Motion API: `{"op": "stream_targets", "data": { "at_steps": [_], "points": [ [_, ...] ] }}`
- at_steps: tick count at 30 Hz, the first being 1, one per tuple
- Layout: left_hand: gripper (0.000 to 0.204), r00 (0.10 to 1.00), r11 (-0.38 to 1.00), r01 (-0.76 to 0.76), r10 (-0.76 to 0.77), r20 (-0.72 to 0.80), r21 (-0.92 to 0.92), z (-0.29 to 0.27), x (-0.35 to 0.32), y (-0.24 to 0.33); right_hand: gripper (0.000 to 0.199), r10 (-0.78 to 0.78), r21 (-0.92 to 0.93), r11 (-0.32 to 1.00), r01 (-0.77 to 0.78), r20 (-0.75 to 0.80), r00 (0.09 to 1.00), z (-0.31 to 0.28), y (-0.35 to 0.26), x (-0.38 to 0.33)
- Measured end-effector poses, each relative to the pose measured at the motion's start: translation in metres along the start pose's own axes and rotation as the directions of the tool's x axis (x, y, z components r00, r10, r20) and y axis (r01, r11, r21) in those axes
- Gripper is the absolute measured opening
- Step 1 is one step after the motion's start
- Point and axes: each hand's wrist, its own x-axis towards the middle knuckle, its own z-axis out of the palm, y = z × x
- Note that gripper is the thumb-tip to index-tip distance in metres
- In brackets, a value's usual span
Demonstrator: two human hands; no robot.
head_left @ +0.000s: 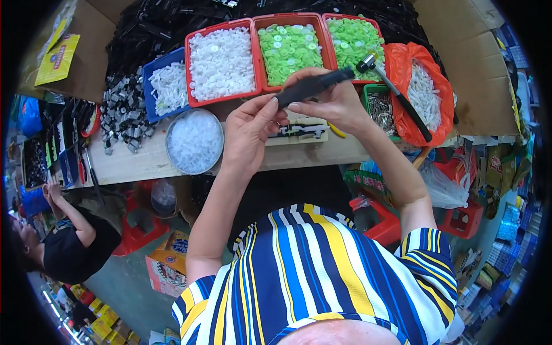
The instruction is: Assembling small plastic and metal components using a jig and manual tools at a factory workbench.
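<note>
A long, dark black plastic piece (310,87) is held up above the workbench, its right end raised. My left hand (248,127) pinches its left end between thumb and fingers. My right hand (339,106) grips it farther along, with the thumb below and fingers behind, partly hidden by the piece. Under my hands, a pale holder (313,138) with black and silvery parts lies on the bench, partly covered. Just right of my right hand, a hammer (409,109) with a black handle and metal head rests across a red plastic bag.
Red trays hold white pieces (221,63) and green discs (290,54). A blue tray (150,72), a round tub (194,172) of translucent pieces and metal-coloured parts (126,106) lie left. The red bag (397,57) stands right; black parts pile behind. Another person (75,241) works at left.
</note>
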Motion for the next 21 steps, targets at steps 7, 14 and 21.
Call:
{"op": "stream_targets", "data": {
  "at_steps": [7, 14, 21],
  "points": [
    [0.019, 0.996, 0.979, -0.049, 0.063, -0.065, 0.199, -0.017, -0.008, 0.003, 0.050, -0.134, -0.332, 0.941, 0.062, -0.198, 0.971, -0.018, -0.004, -0.039],
    [0.020, 0.997, 0.944, -0.014, 0.038, -0.067, 0.330, -0.018, -0.019, -0.005, 0.032, -0.304, -0.728, 0.644, 0.235, 0.038, 0.952, -0.002, 0.013, -0.058],
    [0.027, 0.960, 0.791, -0.139, 0.256, -0.117, 0.596, -0.029, -0.027, -0.011, 0.027, -0.272, -0.802, 0.552, 0.228, 0.085, 0.959, 0.003, 0.028, -0.058]
  ]
}}
